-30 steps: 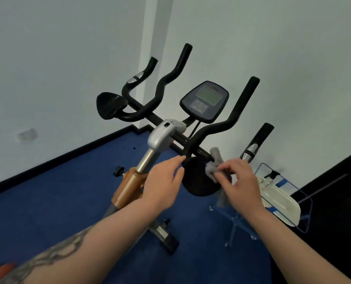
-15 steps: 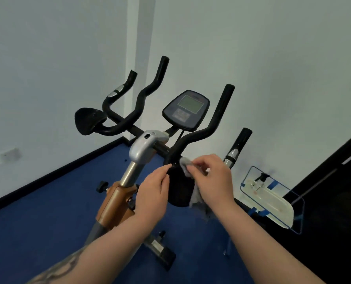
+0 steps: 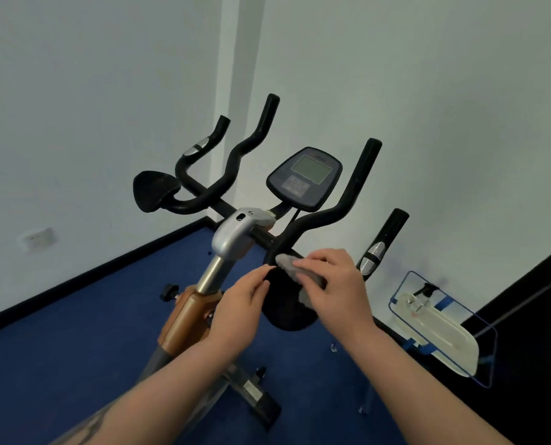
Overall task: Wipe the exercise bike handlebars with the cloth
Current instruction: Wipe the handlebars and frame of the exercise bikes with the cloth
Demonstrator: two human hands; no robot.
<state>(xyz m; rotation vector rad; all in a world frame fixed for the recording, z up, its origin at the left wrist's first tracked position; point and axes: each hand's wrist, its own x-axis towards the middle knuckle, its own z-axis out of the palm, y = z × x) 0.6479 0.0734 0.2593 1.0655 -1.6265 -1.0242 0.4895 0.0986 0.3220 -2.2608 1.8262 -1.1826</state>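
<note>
Fingers (image 3: 312, 263) of the right hand (image 3: 338, 293) curl over a grey cloth (image 3: 288, 264), pinching it against the black handlebars (image 3: 325, 216) just where the right-side bar rises from the crossbar. The cloth is bunched; one end pokes out past the fingertips toward the silver clamp (image 3: 235, 234), and the rest trails down under the palm, lying over the right elbow pad (image 3: 284, 311). The left hand (image 3: 239, 308) sits just beside it, its fingers bent and closed loosely, the fingertips touching the upper edge of that same black pad and very near the cloth's free end; whether they actually touch the cloth cannot be told.

Beyond the hands, the handlebars spread out in four upright black prongs, two on each side, with silver sensor patches on the outer ones. A second elbow pad (image 3: 155, 192) sits at the far left. The console (image 3: 304, 178), a dark oval with a pale grey screen, stands tilted between the inner prongs. The silver clamp tops a metal post (image 3: 210, 273) that drops into an orange-brown frame section (image 3: 187, 319). The bike stands on a blue carpet (image 3: 75, 342) in a corner of white walls (image 3: 444, 107) with a black skirting strip. To the right, near the wall, a clear-framed stand (image 3: 441, 329) with blue edging holds a whitish object.
</note>
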